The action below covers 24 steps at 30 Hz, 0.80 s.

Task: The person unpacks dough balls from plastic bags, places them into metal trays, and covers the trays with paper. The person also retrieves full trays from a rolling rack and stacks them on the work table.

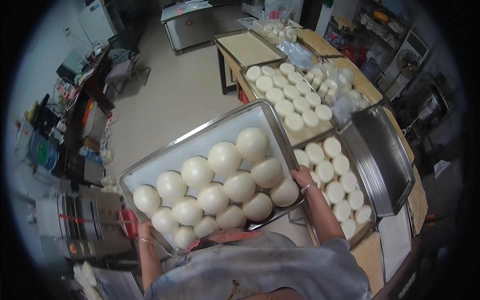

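Observation:
A metal baking tray lined with white paper is held up in front of my body, tilted with its right end farther away. Large round white buns sit on it in uneven rows, bunched toward the near side. My right hand is closed around the tray's right rim. At the near left corner, my left hand grips the tray, its fingers partly hidden by the rim. Just left of that hand is a red object whose kind I cannot make out. My clothing covers part of the tray's near edge.
On the right, a long table carries trays of flat-topped white dough rounds, stacked empty metal trays and bagged buns. A grey metal machine stands left. A cluttered desk, chair and steel cabinet lie farther off.

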Each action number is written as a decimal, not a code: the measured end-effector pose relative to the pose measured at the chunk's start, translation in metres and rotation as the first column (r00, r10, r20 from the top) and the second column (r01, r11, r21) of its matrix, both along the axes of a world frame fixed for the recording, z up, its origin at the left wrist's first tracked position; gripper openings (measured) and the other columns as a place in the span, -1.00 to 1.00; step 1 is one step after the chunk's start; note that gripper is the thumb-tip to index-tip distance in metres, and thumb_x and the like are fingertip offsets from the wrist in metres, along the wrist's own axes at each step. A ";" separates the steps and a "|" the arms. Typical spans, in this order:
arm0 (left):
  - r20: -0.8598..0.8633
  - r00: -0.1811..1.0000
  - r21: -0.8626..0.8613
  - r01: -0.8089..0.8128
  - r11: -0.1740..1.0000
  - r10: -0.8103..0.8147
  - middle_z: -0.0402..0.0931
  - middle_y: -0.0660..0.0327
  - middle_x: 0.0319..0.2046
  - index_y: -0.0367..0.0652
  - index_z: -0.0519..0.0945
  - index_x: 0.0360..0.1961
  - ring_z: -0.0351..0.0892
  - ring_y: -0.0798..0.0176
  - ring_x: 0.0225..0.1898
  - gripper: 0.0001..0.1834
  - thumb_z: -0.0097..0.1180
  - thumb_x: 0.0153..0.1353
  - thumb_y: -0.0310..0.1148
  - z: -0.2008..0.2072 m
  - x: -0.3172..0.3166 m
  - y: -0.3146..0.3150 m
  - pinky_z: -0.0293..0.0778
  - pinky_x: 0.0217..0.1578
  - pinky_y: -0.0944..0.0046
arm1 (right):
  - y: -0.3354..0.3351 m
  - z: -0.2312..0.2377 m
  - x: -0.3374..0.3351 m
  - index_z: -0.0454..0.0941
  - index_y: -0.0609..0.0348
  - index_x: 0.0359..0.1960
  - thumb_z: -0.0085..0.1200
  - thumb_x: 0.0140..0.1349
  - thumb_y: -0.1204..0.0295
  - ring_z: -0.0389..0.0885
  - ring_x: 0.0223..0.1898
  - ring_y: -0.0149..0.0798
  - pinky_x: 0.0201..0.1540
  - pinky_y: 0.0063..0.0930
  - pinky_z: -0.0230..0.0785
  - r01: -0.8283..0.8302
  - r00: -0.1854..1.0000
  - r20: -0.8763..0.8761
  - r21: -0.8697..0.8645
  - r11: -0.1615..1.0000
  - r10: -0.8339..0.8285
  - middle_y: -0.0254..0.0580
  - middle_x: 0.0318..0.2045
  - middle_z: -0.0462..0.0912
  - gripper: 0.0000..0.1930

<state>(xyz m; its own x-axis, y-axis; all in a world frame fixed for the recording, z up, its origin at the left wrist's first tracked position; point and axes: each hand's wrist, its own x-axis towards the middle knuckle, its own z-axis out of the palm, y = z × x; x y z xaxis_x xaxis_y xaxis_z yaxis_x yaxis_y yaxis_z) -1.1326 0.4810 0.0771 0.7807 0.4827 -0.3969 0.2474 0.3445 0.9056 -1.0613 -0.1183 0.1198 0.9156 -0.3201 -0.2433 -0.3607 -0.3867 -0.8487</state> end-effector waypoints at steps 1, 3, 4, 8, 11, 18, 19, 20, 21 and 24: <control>-0.261 0.964 -0.021 0.052 0.998 -0.056 0.45 0.14 -0.50 -0.37 0.46 -0.32 0.47 0.15 -0.49 -0.61 -0.06 -0.35 -0.65 0.003 0.042 0.017 0.42 -0.48 0.22 | 0.005 0.002 0.032 0.43 0.23 -0.70 -0.02 -0.10 0.43 0.29 -0.71 -0.51 -0.65 -0.53 0.09 0.006 1.000 -0.002 0.016 1.000 -0.006 -0.46 -0.77 0.36 -0.85; -0.171 0.980 0.017 0.104 0.994 -0.099 0.44 0.14 -0.50 -0.35 0.44 -0.35 0.47 0.16 -0.49 -0.64 -0.06 -0.34 -0.64 0.007 0.119 0.035 0.42 -0.48 0.23 | 0.017 0.006 0.093 0.45 0.32 -0.65 -0.03 -0.09 0.41 0.38 -0.71 -0.38 -0.61 -0.40 0.20 0.014 0.999 -0.036 -0.037 0.999 -0.016 -0.29 -0.78 0.43 -0.81; -0.113 0.987 0.033 0.120 0.992 -0.116 0.44 0.14 -0.50 -0.35 0.44 -0.36 0.46 0.17 -0.48 -0.66 -0.06 -0.33 -0.64 0.009 0.154 0.043 0.41 -0.48 0.23 | 0.019 0.010 0.116 0.45 0.32 -0.66 -0.03 -0.09 0.41 0.37 -0.71 -0.38 -0.61 -0.41 0.20 0.029 1.000 -0.001 -0.022 0.999 -0.029 -0.29 -0.78 0.43 -0.82; -0.211 0.960 0.059 0.200 0.978 -0.184 0.42 0.16 -0.52 -0.33 0.41 -0.42 0.42 0.18 -0.53 -0.71 -0.05 -0.33 -0.63 0.016 0.294 0.057 0.37 -0.52 0.23 | 0.022 0.022 0.205 0.44 0.31 -0.68 -0.02 -0.09 0.43 0.34 -0.70 -0.42 -0.61 -0.43 0.19 0.126 0.992 -0.020 0.030 0.992 -0.125 -0.33 -0.77 0.41 -0.82; -0.214 0.947 0.095 0.265 0.960 -0.240 0.40 0.13 -0.51 -0.35 0.39 -0.41 0.41 0.16 -0.51 -0.70 -0.04 -0.32 -0.63 0.028 0.408 0.062 0.37 -0.52 0.23 | 0.028 0.012 0.276 0.44 0.34 -0.67 -0.01 -0.09 0.43 0.35 -0.68 -0.42 -0.60 -0.44 0.20 0.180 0.983 -0.053 0.114 0.977 -0.175 -0.34 -0.76 0.40 -0.82; -0.188 0.968 0.256 0.210 0.944 -0.164 0.39 0.13 -0.51 -0.34 0.35 -0.39 0.39 0.17 -0.55 -0.69 -0.04 -0.32 -0.62 0.070 0.689 0.007 0.35 -0.56 0.23 | 0.011 -0.024 0.512 0.49 0.40 -0.58 0.01 -0.12 0.41 0.40 -0.65 -0.35 -0.57 -0.39 0.24 0.337 0.941 0.022 0.060 0.940 -0.339 -0.23 -0.71 0.49 -0.78; -0.207 0.968 0.257 0.194 0.947 -0.142 0.38 0.14 -0.52 -0.33 0.36 -0.40 0.38 0.18 -0.56 -0.70 -0.04 -0.32 -0.61 0.074 0.721 -0.002 0.35 -0.56 0.23 | 0.002 -0.020 0.542 0.49 0.41 -0.58 0.01 -0.12 0.41 0.40 -0.65 -0.35 -0.57 -0.39 0.24 0.339 0.941 0.011 0.019 0.940 -0.340 -0.22 -0.70 0.50 -0.78; -0.190 0.962 0.246 0.243 0.938 -0.199 0.38 0.15 -0.54 -0.33 0.36 -0.42 0.38 0.18 -0.57 -0.72 -0.04 -0.32 -0.61 0.079 0.760 -0.010 0.34 -0.57 0.23 | -0.006 -0.014 0.571 0.49 0.41 -0.57 0.01 -0.12 0.41 0.41 -0.65 -0.34 -0.56 -0.38 0.24 0.363 0.931 -0.038 -0.044 0.931 -0.364 -0.20 -0.69 0.51 -0.78; -0.188 0.953 0.239 0.277 0.931 -0.236 0.38 0.16 -0.55 -0.33 0.37 -0.44 0.37 0.18 -0.58 -0.74 -0.05 -0.32 -0.60 0.084 0.801 -0.016 0.32 -0.58 0.23 | -0.019 -0.004 0.601 0.49 0.40 -0.58 0.01 -0.12 0.41 0.40 -0.65 -0.36 -0.57 -0.39 0.24 0.292 0.956 -0.033 0.131 0.947 -0.290 -0.23 -0.71 0.49 -0.78; -0.218 0.913 0.240 0.393 0.888 -0.345 0.36 0.19 -0.61 -0.33 0.40 -0.50 0.35 0.22 -0.61 -0.78 -0.07 -0.32 -0.58 0.096 0.902 -0.033 0.28 -0.60 0.25 | -0.026 0.015 0.655 0.48 0.40 -0.59 0.01 -0.12 0.42 0.39 -0.65 -0.38 -0.57 -0.39 0.23 0.357 0.932 -0.096 0.101 0.928 -0.348 -0.25 -0.72 0.47 -0.79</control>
